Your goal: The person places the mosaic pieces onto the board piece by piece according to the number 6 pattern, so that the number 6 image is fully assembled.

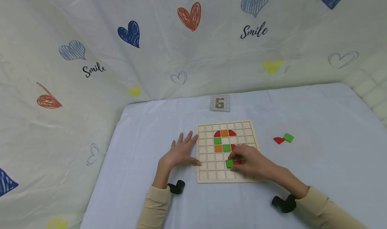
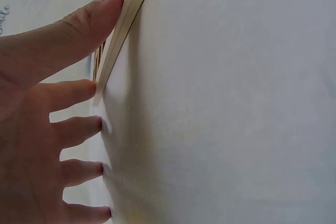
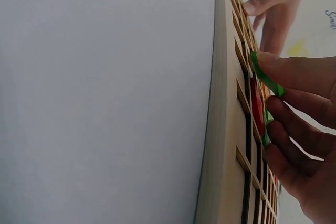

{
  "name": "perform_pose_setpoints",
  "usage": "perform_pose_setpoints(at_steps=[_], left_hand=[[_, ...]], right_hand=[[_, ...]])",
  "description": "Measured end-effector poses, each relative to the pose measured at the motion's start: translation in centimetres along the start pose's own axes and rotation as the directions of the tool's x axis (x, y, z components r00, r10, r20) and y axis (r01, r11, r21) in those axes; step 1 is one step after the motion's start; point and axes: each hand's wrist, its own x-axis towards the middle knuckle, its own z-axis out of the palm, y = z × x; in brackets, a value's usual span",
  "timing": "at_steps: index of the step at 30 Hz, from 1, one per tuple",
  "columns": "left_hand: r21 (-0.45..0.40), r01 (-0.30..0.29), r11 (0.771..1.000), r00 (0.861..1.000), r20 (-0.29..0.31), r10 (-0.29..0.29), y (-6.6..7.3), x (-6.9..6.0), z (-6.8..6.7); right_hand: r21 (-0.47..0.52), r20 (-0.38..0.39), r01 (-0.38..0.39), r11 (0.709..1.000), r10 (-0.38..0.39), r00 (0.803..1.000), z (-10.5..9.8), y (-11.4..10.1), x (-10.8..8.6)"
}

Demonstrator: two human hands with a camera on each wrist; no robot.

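A wooden grid board (image 1: 211, 175) lies on the white cloth with red, orange and green pieces set in some of its squares. My right hand (image 1: 252, 160) pinches a green square tile (image 1: 229, 163) just over the lower part of the grid; in the right wrist view the tile (image 3: 266, 74) stands tilted between thumb and fingers. Beside it a red piece (image 3: 256, 106) sits in a cell, partly covered by the hand in the head view. At the board's left edge my left hand (image 1: 179, 153) spreads its fingers, with the thumb touching the rim (image 2: 123, 30).
A small pattern card (image 1: 220, 103) lies behind the board, showing a similar coloured figure on a grid. To the right are a loose red quarter-round piece (image 1: 278, 140) and a loose green square (image 1: 288, 137). A cloth printed with hearts (image 1: 190, 15) hangs behind.
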Motion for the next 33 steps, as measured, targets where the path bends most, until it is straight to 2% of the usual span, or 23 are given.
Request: perform_pose_setpoints(at_steps=[7, 13, 23, 27, 33], left_hand=[[0.017, 0.017, 1.0, 1.0, 0.012, -0.017, -0.31, -0.34, 0.48], [0.009, -0.007, 1.0, 1.0, 0.001, 0.007, 0.0, -0.11, 0.16], [0.007, 0.003, 1.0, 1.0, 0.0, -0.003, 0.13, -0.05, -0.16], [0.008, 0.004, 1.0, 1.0, -0.004, -0.004, 0.11, -0.01, -0.12], [0.011, 0.004, 1.0, 1.0, -0.006, -0.004, 0.13, 0.06, -0.03]], right_hand=[[-0.074, 0.022, 0.004, 0.997, -0.002, 1.0, 0.83, -0.52, -0.28], [-0.139, 0.002, -0.008, 0.99, 0.008, 1.0, 0.76, -0.54, -0.39], [-0.16, 0.023, -0.024, 0.987, 0.028, 0.999, 0.66, -0.7, -0.18], [-0.161, 0.021, -0.002, 0.987, 0.005, 1.0, 0.58, -0.66, -0.24], [-0.14, -0.033, 0.042, 0.989, -0.047, 0.998, 0.17, -0.08, -0.68]])
